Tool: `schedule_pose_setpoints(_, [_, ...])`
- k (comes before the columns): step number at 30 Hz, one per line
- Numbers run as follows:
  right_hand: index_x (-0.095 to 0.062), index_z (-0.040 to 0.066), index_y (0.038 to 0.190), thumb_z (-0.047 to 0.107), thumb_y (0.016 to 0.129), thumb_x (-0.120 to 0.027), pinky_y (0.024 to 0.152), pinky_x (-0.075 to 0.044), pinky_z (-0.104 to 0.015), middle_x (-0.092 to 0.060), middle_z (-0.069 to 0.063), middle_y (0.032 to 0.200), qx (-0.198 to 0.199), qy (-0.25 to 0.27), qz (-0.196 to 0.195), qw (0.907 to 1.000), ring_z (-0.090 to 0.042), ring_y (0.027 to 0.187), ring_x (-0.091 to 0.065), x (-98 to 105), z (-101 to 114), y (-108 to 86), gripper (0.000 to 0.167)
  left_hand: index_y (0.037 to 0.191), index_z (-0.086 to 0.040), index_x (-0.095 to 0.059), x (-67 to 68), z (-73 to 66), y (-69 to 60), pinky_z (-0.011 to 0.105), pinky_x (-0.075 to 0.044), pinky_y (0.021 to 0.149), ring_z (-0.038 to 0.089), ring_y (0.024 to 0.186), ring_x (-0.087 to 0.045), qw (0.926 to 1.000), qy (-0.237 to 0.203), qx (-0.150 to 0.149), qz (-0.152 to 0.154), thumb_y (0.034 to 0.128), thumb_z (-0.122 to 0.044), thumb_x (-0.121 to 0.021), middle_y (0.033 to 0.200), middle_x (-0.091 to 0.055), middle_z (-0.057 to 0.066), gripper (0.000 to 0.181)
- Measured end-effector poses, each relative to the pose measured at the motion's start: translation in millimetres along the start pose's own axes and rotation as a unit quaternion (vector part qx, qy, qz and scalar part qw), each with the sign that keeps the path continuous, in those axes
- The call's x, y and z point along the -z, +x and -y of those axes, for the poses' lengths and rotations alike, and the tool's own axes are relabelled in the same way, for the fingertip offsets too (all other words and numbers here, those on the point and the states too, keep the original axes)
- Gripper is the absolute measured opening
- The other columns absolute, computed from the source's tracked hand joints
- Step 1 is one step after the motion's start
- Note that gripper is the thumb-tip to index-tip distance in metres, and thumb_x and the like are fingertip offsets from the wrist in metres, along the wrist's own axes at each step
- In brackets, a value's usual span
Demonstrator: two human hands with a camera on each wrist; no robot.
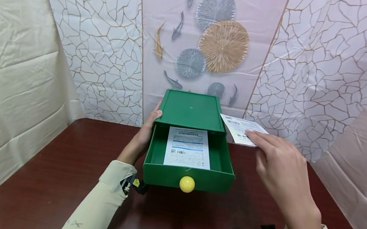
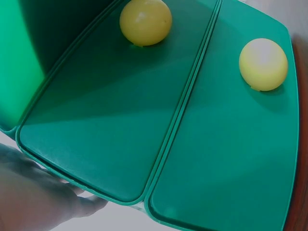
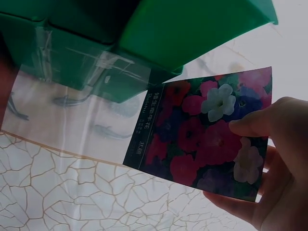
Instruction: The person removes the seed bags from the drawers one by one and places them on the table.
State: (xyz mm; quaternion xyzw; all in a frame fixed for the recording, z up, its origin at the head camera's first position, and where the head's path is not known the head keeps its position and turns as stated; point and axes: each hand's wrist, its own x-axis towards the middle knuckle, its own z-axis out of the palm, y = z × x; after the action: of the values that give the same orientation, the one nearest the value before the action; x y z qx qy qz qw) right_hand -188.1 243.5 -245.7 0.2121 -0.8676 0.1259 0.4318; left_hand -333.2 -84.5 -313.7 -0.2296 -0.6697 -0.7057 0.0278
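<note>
Right hand (image 1: 285,170) pinches flower packet (image 3: 207,139), left hand (image 1: 145,133) touches green cabinet (image 1: 189,111) (drawer (image 1: 160,175) open).

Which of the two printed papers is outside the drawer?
The paper pinched by the right hand beside the green box; the other paper lies inside the drawer.

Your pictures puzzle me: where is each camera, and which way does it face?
Head: on the head, facing forward and down at the open drawer; left hand, right hand and sleeves show.
Left wrist: worn there, facing two drawer fronts with yellow knobs; part of left hand shows.
Right wrist: worn there, facing the flower packet; part of right hand shows.
Shared by head and right wrist: the packet, opposite faces.
</note>
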Motion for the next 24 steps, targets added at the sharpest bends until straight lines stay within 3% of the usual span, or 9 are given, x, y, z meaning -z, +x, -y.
schedule_pose_setpoints(6, [-0.078, 0.013, 0.128, -0.009, 0.089, -0.057, 0.071, -0.053, -0.059, -0.078, -0.011, 0.117, -0.012, -0.009, 0.017, 0.9997, -0.040, 0.101, -0.071, -4, -7, -1.1, 0.049, 0.172, -0.028, 0.002, 0.1, 0.1, 0.2, 0.058, -0.011, 0.127, 0.025, 0.162, -0.004, 0.9998, -0.001, -0.015, 0.010, 0.1066, -0.047, -0.033, 0.178, 0.001, 0.001, 0.076])
schedule_pose_setpoints(11, [-0.080, 0.013, 0.124, -0.007, 0.089, -0.058, 0.058, -0.051, -0.058, -0.079, -0.012, 0.113, -0.027, -0.020, 0.060, 0.9976, -0.043, 0.087, -0.071, -6, -16, -2.4, 0.045, 0.171, -0.029, 0.003, -0.5, 0.3, -0.3, 0.059, -0.012, 0.127, 0.025, 0.162, -0.003, 0.9999, -0.001, -0.009, 0.009, 0.1062, -0.048, -0.034, 0.178, 0.002, 0.000, 0.078])
schedule_pose_setpoints(18, [-0.081, 0.013, 0.122, -0.004, 0.093, -0.056, 0.059, -0.052, -0.057, -0.079, -0.014, 0.113, -0.036, -0.014, 0.120, 0.9920, -0.039, 0.084, -0.073, -15, -25, -3.7, 0.042, 0.171, -0.027, 0.004, -0.4, -0.6, -0.8, 0.060, -0.011, 0.127, 0.027, 0.163, -0.001, 0.9999, 0.004, -0.008, 0.006, 0.1070, -0.046, -0.032, 0.178, 0.004, 0.002, 0.077])
schedule_pose_setpoints(24, [-0.080, 0.014, 0.125, -0.003, 0.095, -0.055, 0.063, -0.053, -0.058, -0.078, -0.015, 0.115, -0.048, -0.001, 0.163, 0.9855, -0.038, 0.092, -0.073, -20, -31, -6.2, 0.042, 0.171, -0.030, 0.003, 0.2, 1.6, -0.6, 0.059, -0.011, 0.127, 0.023, 0.162, -0.003, 0.9999, 0.009, -0.008, 0.009, 0.1072, -0.048, -0.032, 0.178, 0.002, -0.001, 0.076])
